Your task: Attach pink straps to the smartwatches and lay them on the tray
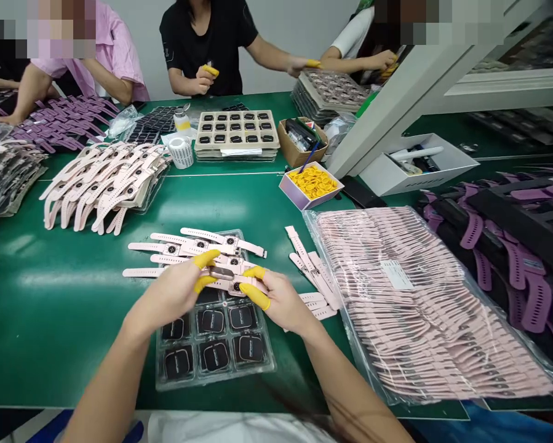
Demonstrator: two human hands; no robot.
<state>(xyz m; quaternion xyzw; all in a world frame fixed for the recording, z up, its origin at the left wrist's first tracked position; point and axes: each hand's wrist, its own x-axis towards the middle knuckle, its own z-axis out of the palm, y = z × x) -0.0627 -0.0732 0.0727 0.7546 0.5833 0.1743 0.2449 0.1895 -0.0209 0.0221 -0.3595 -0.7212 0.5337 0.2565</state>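
My left hand (173,294), in yellow finger cots, pinches a smartwatch case (221,272) held edge-on above a clear plastic tray (216,376). Close on its other side, my right hand (278,298) has thumb and finger, also in yellow cots, closed on a pale pink watch strap (256,282). Whether the strap touches the case is hard to tell. Several watches with pink straps (201,244) lie across the tray's far half, backs up. Dark square watch faces (215,355) sit in its near compartments. Loose pink straps (314,271) rest right of my right hand.
A bag of pink straps (409,307) covers the right side. Beyond stand a box of yellow finger cots (312,183), a label roll (181,152) and a watch tray (237,138). Pink-strapped watches (105,178) are piled left. A slanted post (387,98) rises at right. Co-workers sit opposite.
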